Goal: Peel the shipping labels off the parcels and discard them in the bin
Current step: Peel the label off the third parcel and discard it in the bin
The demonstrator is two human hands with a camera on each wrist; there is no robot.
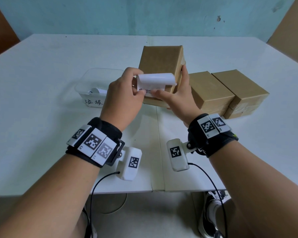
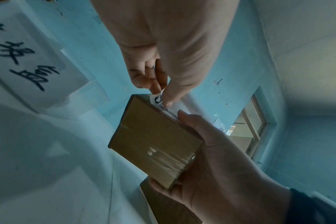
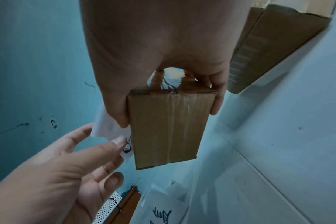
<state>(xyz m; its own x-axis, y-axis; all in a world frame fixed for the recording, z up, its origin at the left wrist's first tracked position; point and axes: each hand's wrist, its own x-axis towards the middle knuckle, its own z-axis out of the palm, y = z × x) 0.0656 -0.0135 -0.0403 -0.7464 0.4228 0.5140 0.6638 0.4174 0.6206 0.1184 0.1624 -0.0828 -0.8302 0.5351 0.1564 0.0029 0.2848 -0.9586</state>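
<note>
While our right hand (image 1: 178, 93) grips the parcel (image 1: 159, 66) | our left hand (image 1: 126, 90) pinches its half-peeled label (image 1: 156, 79) | bin (image 1: 86, 83) at 9 o'clock | two boxes (image 1: 227, 91) at 3 o'clock

The clear plastic bin (image 1: 100, 78) carries a white paper tag (image 1: 93, 102) on its near wall, handwritten in black ink with the Chinese characters 垃圾, though the first is cut off at the tag's edge in the head view. The shipping label (image 1: 156, 83), partly curled off the held parcel (image 1: 159, 60), shows a small dark logo and a line of printed Chinese, perhaps including 大, too small to read further.
</note>
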